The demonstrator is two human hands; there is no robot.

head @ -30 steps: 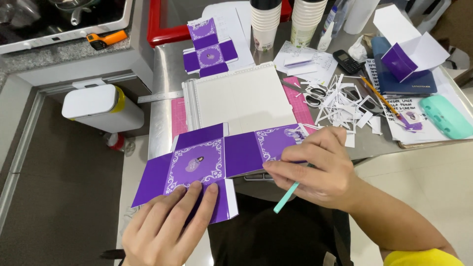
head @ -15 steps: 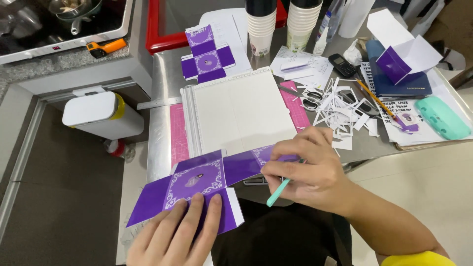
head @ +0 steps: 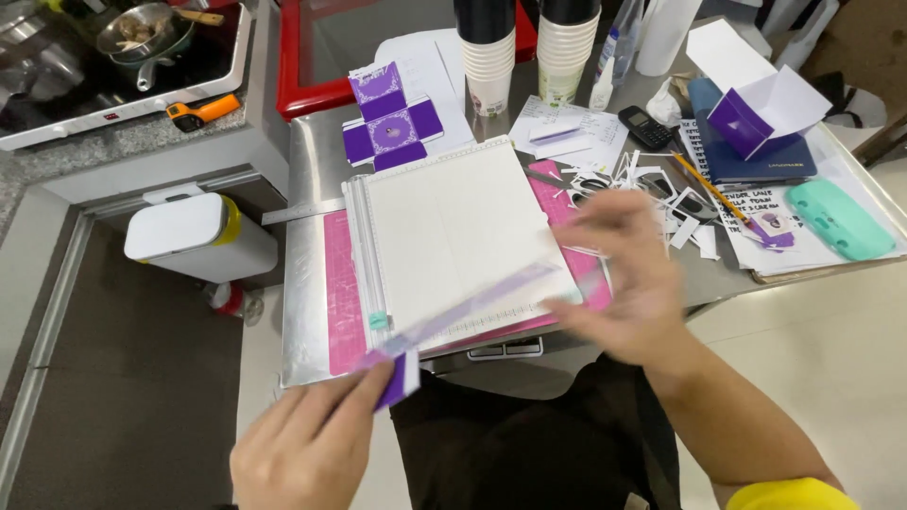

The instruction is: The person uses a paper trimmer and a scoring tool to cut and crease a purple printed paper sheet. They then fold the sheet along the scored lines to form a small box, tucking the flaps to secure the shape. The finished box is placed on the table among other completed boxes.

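My left hand (head: 312, 444), at the bottom left, pinches the near end of a flat purple card cutout (head: 472, 307). The cutout is tilted almost edge-on and blurred. It stretches up and right over the front of a white scoring board (head: 453, 227), which lies on a pink mat (head: 342, 293). My right hand (head: 628, 283) is motion-blurred at the cutout's far end, over the board's right edge. What its fingers hold is not visible.
A second flat purple cutout (head: 389, 118) lies behind the board on the metal table (head: 307, 189). A half-folded purple and white box (head: 756, 109), paper scraps (head: 652, 184), a pencil (head: 704, 184) and a teal case (head: 839, 219) lie right. Stacked cups (head: 489, 57) stand behind; a white bin (head: 194, 231) stands left.
The purple cutout lay flat under both hands; now it is lifted and turned nearly edge-on. My right hand has swung right, and the teal tool it held is out of sight.
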